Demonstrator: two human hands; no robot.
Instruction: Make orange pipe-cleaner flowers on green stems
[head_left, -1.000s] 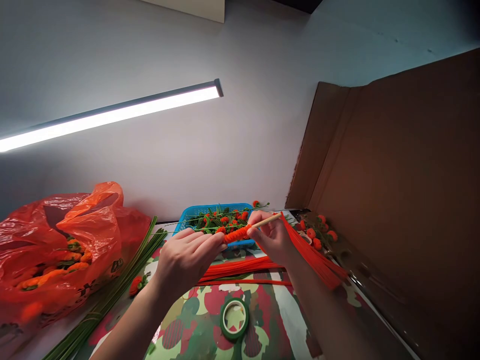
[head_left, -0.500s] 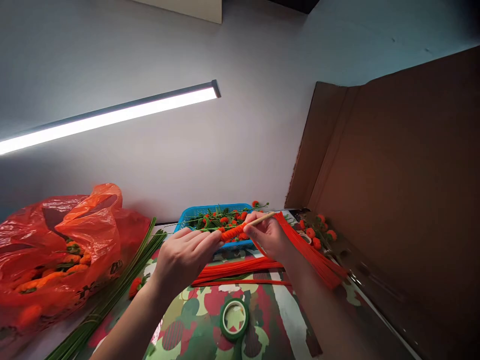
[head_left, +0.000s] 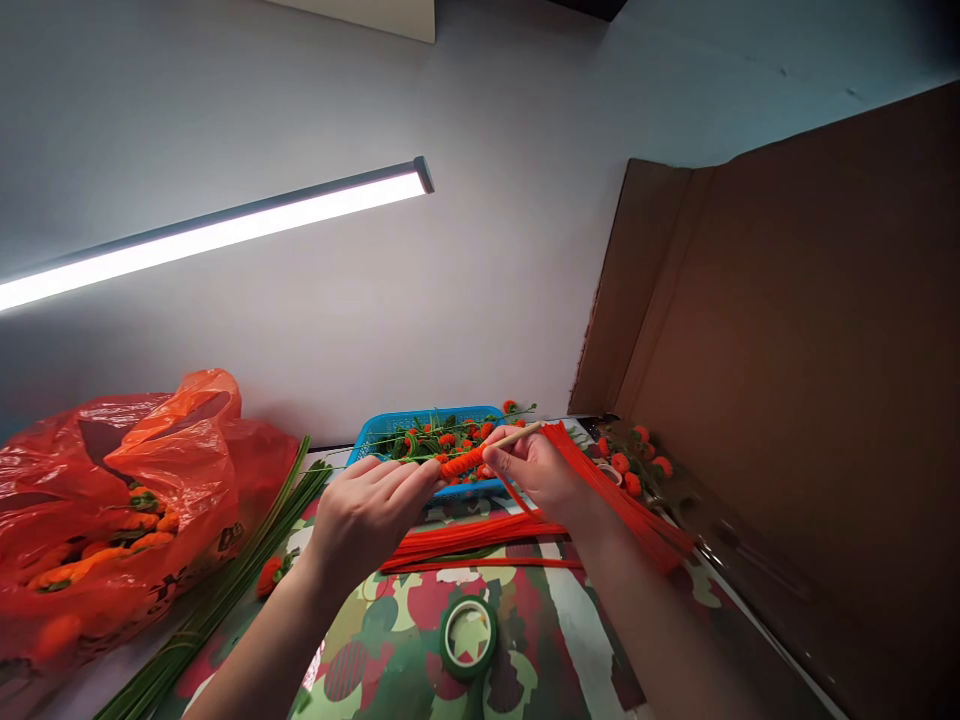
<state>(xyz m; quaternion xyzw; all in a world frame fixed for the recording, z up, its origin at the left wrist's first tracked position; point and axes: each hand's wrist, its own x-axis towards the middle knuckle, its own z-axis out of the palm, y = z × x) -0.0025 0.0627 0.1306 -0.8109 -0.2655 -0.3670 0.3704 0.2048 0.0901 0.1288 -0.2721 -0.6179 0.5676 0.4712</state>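
An orange pipe cleaner (head_left: 463,464) is coiled round a thin wooden stick (head_left: 514,438) between my hands. My left hand (head_left: 379,510) is closed at the coil's left end, its fingertips partly hidden behind the hand's back. With thumb and fingers, my right hand (head_left: 534,470) pinches the coil's right end and the stick, whose bare tip points up to the right. A loose orange strand hangs below the right hand. Behind the hands stands a blue basket (head_left: 367,428) with small orange and green flower pieces in it.
Orange pipe cleaners (head_left: 465,538) lie in bundles on the patterned tabletop (head_left: 405,640). A roll of green tape (head_left: 444,650) sits in front. To the left are green stems (head_left: 225,590) and a red plastic bag (head_left: 255,450). A cardboard sheet (head_left: 787,300) rises at right.
Both hands keep their hold on the coil and stick and have hardly moved. The loose orange strand below the right hand shows more clearly now. The whole view has shifted slightly.
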